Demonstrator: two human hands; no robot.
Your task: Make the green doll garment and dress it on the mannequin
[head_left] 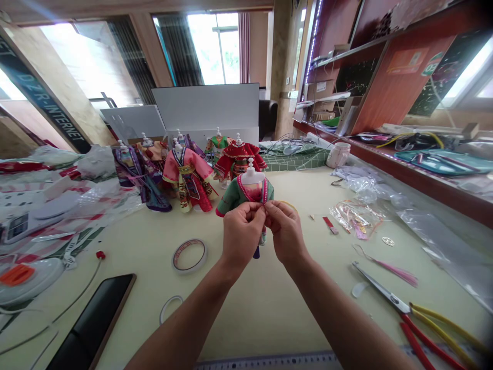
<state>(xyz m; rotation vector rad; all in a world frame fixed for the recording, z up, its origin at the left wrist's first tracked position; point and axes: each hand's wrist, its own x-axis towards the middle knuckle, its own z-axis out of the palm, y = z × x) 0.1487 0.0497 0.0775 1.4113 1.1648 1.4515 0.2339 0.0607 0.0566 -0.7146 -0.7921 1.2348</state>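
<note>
A small doll form with a white neck wears a green miniature robe (231,198) with a pink, bead-edged collar. It stands upright on the table in front of me. My left hand (243,228) is closed in a pinch at the collar's lower front edge. Beside it, fingertips almost meeting, my right hand (285,226) pinches the same collar edge. A thin yellow strip (288,204) curves out behind the right hand; I cannot tell what it joins. The hands hide the robe's waist and most of its skirt.
Several dressed doll forms (187,174) stand behind. Tape rolls (205,255) and a phone (94,321) lie left. To the right are red-and-yellow-handled scissors (400,303), a pink tassel (398,271), and plastic bags (365,187). A ruler (265,362) runs along the near edge.
</note>
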